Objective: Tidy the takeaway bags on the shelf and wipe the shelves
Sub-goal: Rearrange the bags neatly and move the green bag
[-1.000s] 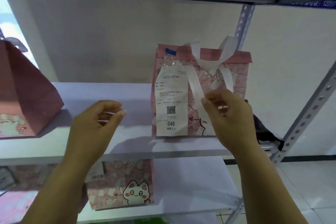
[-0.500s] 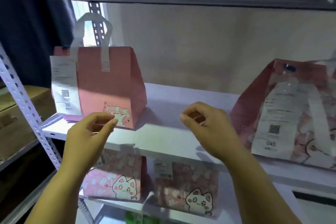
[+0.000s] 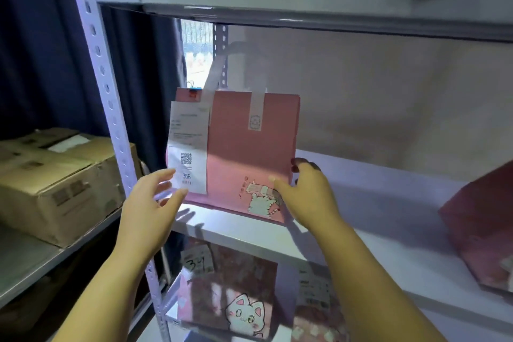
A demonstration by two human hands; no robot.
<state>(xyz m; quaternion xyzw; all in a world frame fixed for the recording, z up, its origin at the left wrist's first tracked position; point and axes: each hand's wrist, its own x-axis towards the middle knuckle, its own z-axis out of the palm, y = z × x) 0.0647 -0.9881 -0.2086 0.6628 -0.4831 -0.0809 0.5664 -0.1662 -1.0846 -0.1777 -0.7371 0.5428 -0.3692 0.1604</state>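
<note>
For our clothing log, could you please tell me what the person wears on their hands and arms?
Nothing visible: the left hand and right hand are ungloved, without rings, watch or bracelet, and no sleeve reaches into view.

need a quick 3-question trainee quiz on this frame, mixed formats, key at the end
1. True or false: the left hand holds a wiping cloth.
2. Which number is printed at the bottom of the receipt on the pink bag? A) 046 B) 366 C) 120
3. Fill in: the ____ hand pinches the pink bag's lower right edge.

Key
1. False: it is open beside the receipt and holds nothing.
2. B.
3. The right hand, thumb on the front, fingers behind the edge.
</note>
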